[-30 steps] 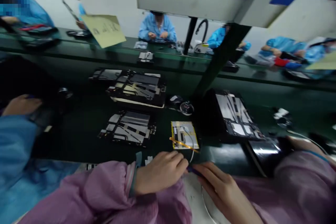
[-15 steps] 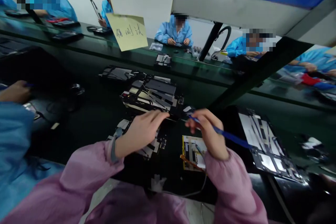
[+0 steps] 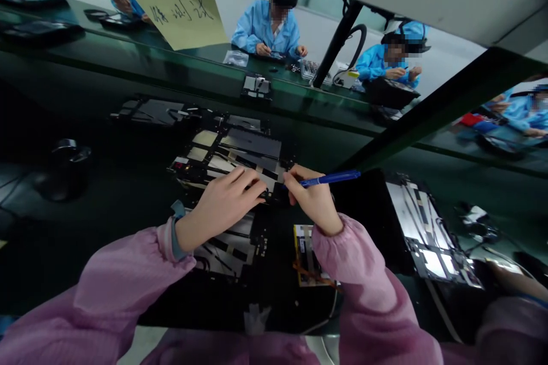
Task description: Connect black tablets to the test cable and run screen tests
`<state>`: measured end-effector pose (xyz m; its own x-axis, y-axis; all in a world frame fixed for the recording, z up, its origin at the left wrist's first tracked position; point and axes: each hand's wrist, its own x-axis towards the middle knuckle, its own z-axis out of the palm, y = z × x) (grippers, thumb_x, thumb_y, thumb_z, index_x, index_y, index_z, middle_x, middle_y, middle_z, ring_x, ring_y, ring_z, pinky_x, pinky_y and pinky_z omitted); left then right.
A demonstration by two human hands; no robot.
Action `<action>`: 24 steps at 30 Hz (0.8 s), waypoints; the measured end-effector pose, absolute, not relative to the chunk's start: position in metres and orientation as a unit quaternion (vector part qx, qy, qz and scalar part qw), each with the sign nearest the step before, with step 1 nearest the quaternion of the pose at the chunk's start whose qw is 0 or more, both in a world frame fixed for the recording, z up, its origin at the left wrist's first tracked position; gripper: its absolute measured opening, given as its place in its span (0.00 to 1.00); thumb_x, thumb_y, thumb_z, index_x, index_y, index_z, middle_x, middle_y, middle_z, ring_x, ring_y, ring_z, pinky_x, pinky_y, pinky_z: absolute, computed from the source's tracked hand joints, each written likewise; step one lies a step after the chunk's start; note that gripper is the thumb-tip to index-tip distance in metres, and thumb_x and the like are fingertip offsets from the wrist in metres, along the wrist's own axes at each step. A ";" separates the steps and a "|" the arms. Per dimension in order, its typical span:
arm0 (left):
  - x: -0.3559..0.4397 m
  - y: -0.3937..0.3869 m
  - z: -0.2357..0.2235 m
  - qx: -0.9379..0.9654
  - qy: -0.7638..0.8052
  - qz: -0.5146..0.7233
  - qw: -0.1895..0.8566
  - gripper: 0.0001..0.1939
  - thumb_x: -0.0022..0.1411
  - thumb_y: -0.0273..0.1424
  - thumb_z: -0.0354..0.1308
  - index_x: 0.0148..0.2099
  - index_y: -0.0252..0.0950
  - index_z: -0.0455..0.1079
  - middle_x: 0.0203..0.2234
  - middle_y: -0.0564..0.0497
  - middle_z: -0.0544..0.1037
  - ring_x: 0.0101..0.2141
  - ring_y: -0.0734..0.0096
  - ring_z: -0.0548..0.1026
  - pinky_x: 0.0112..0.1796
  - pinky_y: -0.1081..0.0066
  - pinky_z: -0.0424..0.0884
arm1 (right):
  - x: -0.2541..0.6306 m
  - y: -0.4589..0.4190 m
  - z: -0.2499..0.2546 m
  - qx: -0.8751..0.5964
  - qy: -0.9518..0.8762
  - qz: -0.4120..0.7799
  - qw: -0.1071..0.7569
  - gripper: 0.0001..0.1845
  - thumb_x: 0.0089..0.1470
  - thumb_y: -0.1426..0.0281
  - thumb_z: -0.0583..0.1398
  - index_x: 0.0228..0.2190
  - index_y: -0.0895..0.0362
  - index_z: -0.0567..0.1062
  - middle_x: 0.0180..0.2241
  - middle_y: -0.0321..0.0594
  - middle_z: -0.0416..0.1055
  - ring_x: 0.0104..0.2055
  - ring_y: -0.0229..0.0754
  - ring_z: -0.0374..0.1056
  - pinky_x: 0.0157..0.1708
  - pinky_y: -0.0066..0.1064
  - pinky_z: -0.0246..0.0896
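A stack of opened tablets (image 3: 252,145), with flat metal plates, flex cables and circuit boards showing, lies before me. My left hand (image 3: 225,208) is laid over the stack's near edge, fingers together but stretched out and slightly bent; it grips nothing I can see. At the stack's right corner, my right hand (image 3: 314,199) pinches a slim blue pen (image 3: 334,177). The pen's rear end points up to the right, and its tip is hidden behind my fingers. Below my left hand lies another opened tablet (image 3: 233,251), partly covered by my wrist.
A yellow-edged flat panel (image 3: 302,239) with an orange flex strip lies beside my right sleeve. Further right, an opened tablet (image 3: 428,228) rests on a dark block. A slanted post (image 3: 428,125) crosses the right side. Co-workers in blue sit across the bench; a paper note (image 3: 180,11) hangs above.
My right hand has moved slightly left and up to the stack's corner, and the pen has swung from sloping down right to pointing up right. My left hand remains over the stack. The view has shifted.
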<state>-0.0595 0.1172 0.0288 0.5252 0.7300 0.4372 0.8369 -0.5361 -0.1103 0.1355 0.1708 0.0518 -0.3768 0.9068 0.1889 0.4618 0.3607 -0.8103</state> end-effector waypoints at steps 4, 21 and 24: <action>-0.063 0.120 0.031 -0.861 -0.444 -0.190 0.158 0.05 0.66 0.30 0.53 0.40 0.35 0.68 0.37 0.46 0.71 0.38 0.64 0.69 0.32 0.69 0.67 | 0.142 0.172 0.055 -0.443 -0.723 0.385 0.363 0.17 0.58 0.62 0.58 0.20 0.55 0.67 0.12 0.27 0.59 0.15 0.32 0.60 0.19 0.25 0.53; -0.069 0.125 0.029 -0.841 -0.460 -0.218 0.183 0.12 0.66 0.38 0.53 0.41 0.32 0.68 0.36 0.42 0.72 0.36 0.60 0.70 0.33 0.66 0.68 | 0.152 0.148 0.027 -0.459 -0.575 0.489 0.467 0.15 0.55 0.61 0.60 0.42 0.55 0.72 0.35 0.37 0.72 0.37 0.39 0.72 0.37 0.33 0.75; -0.067 0.127 0.032 -0.815 -0.481 -0.224 0.231 0.14 0.64 0.39 0.56 0.42 0.33 0.68 0.33 0.44 0.71 0.34 0.61 0.70 0.28 0.68 0.65 | 0.149 0.150 0.038 -0.438 -0.558 0.511 0.485 0.15 0.57 0.58 0.58 0.41 0.55 0.72 0.33 0.37 0.71 0.37 0.39 0.73 0.34 0.32 0.75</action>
<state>-0.0667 0.1268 0.0323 0.4368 0.6803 0.5886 0.8880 -0.4305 -0.1616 0.1493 0.1503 0.0379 -0.1447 0.9850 0.0941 -0.0069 0.0940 -0.9955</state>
